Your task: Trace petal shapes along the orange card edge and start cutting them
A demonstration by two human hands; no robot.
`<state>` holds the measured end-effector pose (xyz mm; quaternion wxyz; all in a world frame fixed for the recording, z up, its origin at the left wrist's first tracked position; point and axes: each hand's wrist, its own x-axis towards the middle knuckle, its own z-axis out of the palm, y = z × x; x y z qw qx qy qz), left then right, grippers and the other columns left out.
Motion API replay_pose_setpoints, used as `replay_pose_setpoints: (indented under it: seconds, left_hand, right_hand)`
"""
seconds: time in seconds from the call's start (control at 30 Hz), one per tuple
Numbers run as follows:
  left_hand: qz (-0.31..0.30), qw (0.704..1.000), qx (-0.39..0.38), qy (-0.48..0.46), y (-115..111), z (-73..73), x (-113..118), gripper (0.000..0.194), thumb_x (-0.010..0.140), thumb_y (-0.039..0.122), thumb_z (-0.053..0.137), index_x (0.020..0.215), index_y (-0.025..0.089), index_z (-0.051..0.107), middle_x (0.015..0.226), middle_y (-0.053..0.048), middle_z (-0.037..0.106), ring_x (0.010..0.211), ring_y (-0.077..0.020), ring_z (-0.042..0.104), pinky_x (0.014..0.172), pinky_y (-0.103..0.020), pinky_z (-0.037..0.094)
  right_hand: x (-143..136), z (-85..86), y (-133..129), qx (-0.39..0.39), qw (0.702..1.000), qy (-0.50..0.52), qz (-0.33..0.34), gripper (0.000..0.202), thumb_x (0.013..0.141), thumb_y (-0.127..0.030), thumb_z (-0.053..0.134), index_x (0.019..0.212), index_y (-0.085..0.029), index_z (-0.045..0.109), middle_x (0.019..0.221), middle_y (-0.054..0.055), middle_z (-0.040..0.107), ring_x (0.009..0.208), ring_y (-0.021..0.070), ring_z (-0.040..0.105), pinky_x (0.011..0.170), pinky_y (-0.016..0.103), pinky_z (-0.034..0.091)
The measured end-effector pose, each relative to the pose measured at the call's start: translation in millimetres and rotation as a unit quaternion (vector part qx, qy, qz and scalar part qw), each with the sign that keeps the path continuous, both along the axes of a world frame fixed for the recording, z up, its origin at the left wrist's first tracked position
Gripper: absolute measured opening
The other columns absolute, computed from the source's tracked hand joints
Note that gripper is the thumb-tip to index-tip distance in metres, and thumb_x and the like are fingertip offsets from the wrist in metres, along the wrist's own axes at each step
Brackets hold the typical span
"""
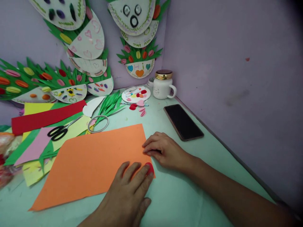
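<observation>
Orange flat sheet [92,160], rounded red piece [150,169], bare hands [130,187]

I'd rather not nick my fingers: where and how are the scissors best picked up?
Take the black loops, probably with the left hand, coming from the near left. The scissors lie on coloured paper with the loops toward your left and the blades pointing away to the right, so that approach should keep fingers off the blades.
</observation>
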<state>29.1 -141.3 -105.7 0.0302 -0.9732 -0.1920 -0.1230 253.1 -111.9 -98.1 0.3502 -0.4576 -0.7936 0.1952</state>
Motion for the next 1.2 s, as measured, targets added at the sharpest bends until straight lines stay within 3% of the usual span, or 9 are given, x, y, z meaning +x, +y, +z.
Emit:
replay_pose_setpoints:
  seconds: [0.33,0.63,0.93,1.2]
  left_hand:
    - [0.002,1.000,-0.012,-0.003,0.5,0.3,-0.3,0.048,0.093,0.022,0.037,0.140,0.017,0.040,0.135,-0.009,0.055,0.120,-0.0299,0.045,0.102,-0.050,0.032]
    - [0.040,0.984,-0.140,-0.103,5.8,16.6,1.2,0.037,0.092,0.015,0.035,0.125,0.023,0.051,0.125,-0.006,0.060,0.115,-0.0205,0.052,0.098,-0.037,0.041]
    - [-0.001,0.994,-0.103,-0.032,5.2,16.4,1.4,0.053,0.085,0.010,0.041,0.137,0.017,0.043,0.130,-0.012,0.054,0.114,-0.0260,0.049,0.098,-0.046,0.040]
    - [-0.007,0.996,-0.082,-0.037,5.5,11.3,-0.6,0.053,0.083,0.010,0.041,0.135,0.015,0.045,0.130,-0.013,0.053,0.116,-0.0272,0.046,0.099,-0.047,0.039]
  right_hand:
    - [-0.2,4.6,-3.2,-0.015,1.000,-0.010,-0.004,0.019,0.067,-0.017,0.081,0.083,-0.019,0.071,0.097,0.004,0.073,0.088,0.0205,0.061,0.081,0.038,0.044]
    - [1.1,4.2,-2.9,-0.021,0.999,-0.024,0.004,0.022,0.066,-0.018,0.082,0.084,-0.019,0.069,0.097,0.003,0.072,0.088,0.0206,0.060,0.080,0.037,0.043]
    - [0.8,6.5,-2.0,-0.031,0.999,-0.024,0.001,0.022,0.066,-0.019,0.082,0.084,-0.019,0.070,0.098,0.003,0.072,0.088,0.0202,0.059,0.080,0.037,0.042]
    - [0.8,5.8,-2.3,-0.031,0.999,-0.014,-0.001,0.018,0.068,-0.014,0.079,0.083,-0.019,0.070,0.097,0.003,0.073,0.088,0.0195,0.059,0.081,0.036,0.042]
